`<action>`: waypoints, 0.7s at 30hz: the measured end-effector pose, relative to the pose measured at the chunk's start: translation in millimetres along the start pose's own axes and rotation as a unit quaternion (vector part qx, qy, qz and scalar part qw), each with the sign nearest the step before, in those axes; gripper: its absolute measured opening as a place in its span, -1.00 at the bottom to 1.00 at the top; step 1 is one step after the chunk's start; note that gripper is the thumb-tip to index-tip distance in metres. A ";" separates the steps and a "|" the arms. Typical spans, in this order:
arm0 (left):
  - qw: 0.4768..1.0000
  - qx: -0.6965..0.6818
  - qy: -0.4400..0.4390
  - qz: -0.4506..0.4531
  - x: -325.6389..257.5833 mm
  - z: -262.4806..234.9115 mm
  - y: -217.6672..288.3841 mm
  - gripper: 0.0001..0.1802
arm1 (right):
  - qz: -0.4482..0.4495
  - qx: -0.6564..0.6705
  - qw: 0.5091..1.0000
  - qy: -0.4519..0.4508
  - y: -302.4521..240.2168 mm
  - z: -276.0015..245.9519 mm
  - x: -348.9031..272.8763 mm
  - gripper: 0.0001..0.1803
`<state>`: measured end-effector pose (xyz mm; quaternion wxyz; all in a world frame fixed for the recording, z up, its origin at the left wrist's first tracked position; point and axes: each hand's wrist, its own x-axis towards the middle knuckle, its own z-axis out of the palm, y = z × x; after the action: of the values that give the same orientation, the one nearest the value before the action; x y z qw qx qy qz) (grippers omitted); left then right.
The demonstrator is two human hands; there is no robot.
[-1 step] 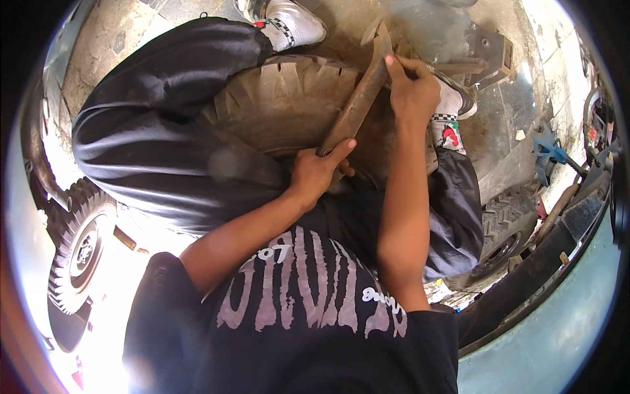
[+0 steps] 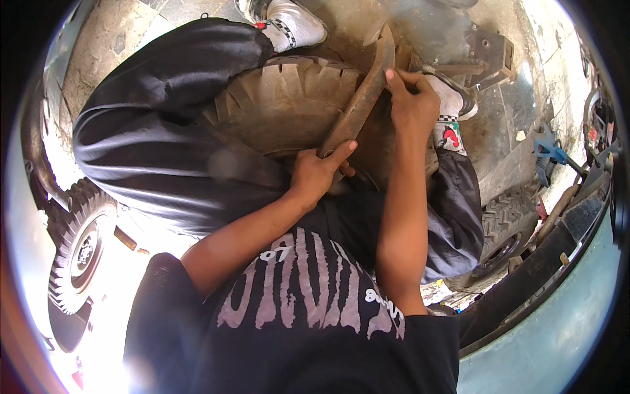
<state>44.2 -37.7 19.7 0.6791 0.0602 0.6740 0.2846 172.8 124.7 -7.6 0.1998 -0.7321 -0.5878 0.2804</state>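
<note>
A long, flat, brown curved strip (image 2: 357,108) slants up and to the right over the tyre. It narrows to a point at its far end, where a thin flap or sliver juts leftward. Its material I cannot tell for sure. My left hand (image 2: 315,174) wraps around the near end, thumb lying along the top. My right hand (image 2: 415,98) is closed near the far end, thumb and bent index finger pinching at the strip's right edge. Beneath the strip, a large dusty tyre (image 2: 269,92) with thick tread lugs lies between my legs.
Beyond my right foot sits a rusty metal block (image 2: 491,56). A wheel with tyre (image 2: 84,249) stands at the left, another tyre (image 2: 502,226) at the right. A blue tool-like object (image 2: 551,151) and a pale blue panel (image 2: 558,328) are along the right side.
My right hand has slid slightly nearer to me along the strip. The strip's far end has turned a little, showing more of its flat face. My left hand keeps its place.
</note>
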 end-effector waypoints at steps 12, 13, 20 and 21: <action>0.998 0.037 0.001 0.051 14.1 2.1 -3.4 -0.42 | -0.009 0.052 0.999 0.011 -7.3 8.8 13.6 -0.73; 0.998 0.031 0.003 0.046 15.0 2.7 -1.6 -0.43 | -0.042 0.049 0.998 0.023 -0.1 8.4 9.9 -0.73; 0.992 0.095 0.024 0.080 17.7 -1.0 -12.8 -0.42 | 0.038 0.055 0.997 -0.039 -8.4 -5.5 -32.3 -0.71; 0.991 0.109 0.022 0.073 16.2 0.1 -10.8 -0.41 | 0.051 0.066 0.996 -0.040 -11.1 -3.4 -20.3 -0.70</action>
<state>46.4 -39.1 0.4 0.6310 0.1772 0.7093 0.2596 163.5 107.6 5.4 0.2093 -0.7344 -0.5377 0.3573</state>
